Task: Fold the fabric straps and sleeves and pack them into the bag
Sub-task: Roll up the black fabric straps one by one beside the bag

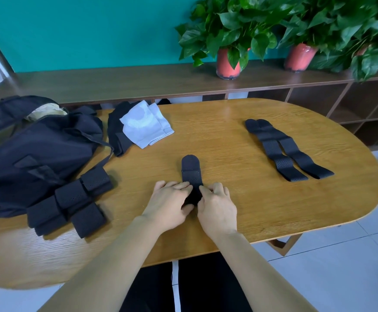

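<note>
At the table's near centre, a black perforated strap [191, 174], rounded at its far end, points to twelve o'clock. The left hand [172, 203] and right hand [217, 206] both pinch its bunched near end. Flat straps [284, 149] lie at two o'clock and the bag [32, 154] at nine, on an oval wooden table [251, 199] before a teal wall [93, 30].

Your forearms converge ahead; left hand [171, 202] and right hand [217, 208], knuckles up, pinch the black strap [191, 174].
</note>
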